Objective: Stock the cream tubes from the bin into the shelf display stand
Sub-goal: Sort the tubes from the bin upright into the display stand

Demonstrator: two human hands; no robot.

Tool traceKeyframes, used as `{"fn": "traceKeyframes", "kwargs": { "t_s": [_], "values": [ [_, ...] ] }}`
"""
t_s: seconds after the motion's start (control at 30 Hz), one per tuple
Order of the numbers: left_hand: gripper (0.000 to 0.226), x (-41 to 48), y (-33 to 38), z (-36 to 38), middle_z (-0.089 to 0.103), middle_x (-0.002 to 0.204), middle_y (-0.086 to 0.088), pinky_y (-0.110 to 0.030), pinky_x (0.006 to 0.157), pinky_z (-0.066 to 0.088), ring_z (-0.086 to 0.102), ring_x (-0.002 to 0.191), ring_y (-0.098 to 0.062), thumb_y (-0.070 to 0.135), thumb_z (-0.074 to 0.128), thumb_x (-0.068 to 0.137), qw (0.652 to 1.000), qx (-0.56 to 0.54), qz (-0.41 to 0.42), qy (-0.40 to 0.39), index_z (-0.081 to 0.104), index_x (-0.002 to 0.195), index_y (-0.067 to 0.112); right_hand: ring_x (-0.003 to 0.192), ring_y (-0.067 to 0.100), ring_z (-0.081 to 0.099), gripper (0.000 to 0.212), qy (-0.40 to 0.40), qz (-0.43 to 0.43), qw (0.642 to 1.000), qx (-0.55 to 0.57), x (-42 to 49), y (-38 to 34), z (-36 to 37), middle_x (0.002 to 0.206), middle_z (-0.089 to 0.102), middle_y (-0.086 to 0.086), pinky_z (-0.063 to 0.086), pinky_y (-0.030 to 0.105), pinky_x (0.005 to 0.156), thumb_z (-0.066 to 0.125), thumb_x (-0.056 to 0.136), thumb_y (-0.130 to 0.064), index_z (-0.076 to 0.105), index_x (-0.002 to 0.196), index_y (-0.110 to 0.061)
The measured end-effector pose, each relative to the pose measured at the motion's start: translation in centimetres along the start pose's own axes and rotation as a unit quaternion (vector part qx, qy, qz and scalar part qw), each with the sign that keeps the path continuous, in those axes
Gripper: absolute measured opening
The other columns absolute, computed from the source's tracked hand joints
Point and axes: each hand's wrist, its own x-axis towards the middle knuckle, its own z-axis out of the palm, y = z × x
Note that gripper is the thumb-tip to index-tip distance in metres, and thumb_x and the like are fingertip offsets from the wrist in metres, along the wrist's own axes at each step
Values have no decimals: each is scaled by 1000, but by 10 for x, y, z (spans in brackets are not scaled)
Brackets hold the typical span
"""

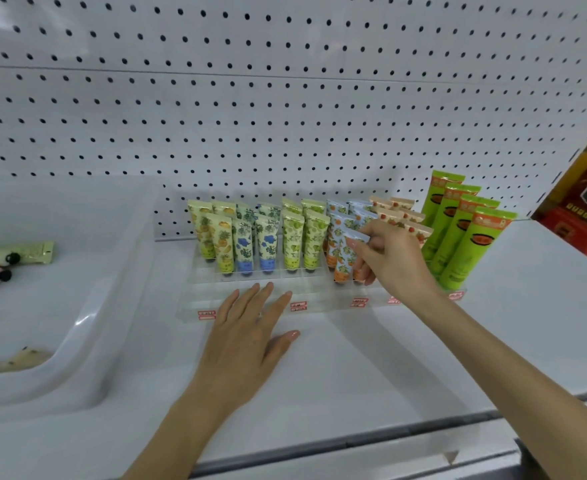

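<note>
A clear acrylic display stand point(319, 299) sits on the white shelf against the pegboard, filled with upright rows of patterned cream tubes. My right hand point(394, 261) pinches a pale blue tube with orange fruit print point(350, 252) standing in the stand's front row, right of centre. My left hand point(247, 330) lies flat with straight fingers on the shelf, fingertips touching the stand's front edge. A white plastic bin point(87, 327) on the left holds a few loose tubes point(15, 254).
Tall green tubes point(465, 233) stand at the stand's right end. Red boxes point(583, 216) fill the neighbouring shelf at far right. The pegboard wall point(285, 98) rises behind. The shelf's front edge point(354, 441) runs below my arms.
</note>
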Motion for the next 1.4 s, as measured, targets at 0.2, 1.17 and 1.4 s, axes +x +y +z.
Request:
{"fn": "traceKeyframes", "kwargs": {
  "t_s": [0.2, 1.17, 1.4],
  "values": [
    [66, 0, 1, -3, 48, 144, -4, -35, 111, 15, 42, 136, -23, 60, 11, 97, 1000, -12, -9, -2, 47, 139, 24, 46, 19, 63, 13, -10, -11, 1000, -15, 0, 1, 0, 62, 67, 11, 57, 41, 52, 60, 92, -11, 51, 102, -12],
    [69, 0, 2, -9, 49, 143, -6, -31, 111, 12, 44, 134, -25, 59, 12, 95, 998, -64, -17, -3, 50, 137, 20, 39, 7, 56, 22, -41, -12, 996, -73, 9, -29, -21, 60, 66, 9, 42, 15, 39, 58, 93, -12, 58, 114, -17],
    [52, -24, 23, -75, 52, 139, -3, -37, 111, 33, 46, 129, -20, 50, 32, 97, 990, -115, 14, 82, 49, 135, 20, 38, 5, 52, 11, -101, -87, 987, -85, 8, -91, -5, 59, 64, 0, 46, 20, 42, 60, 92, -23, 62, 102, -26]
  ]
}}
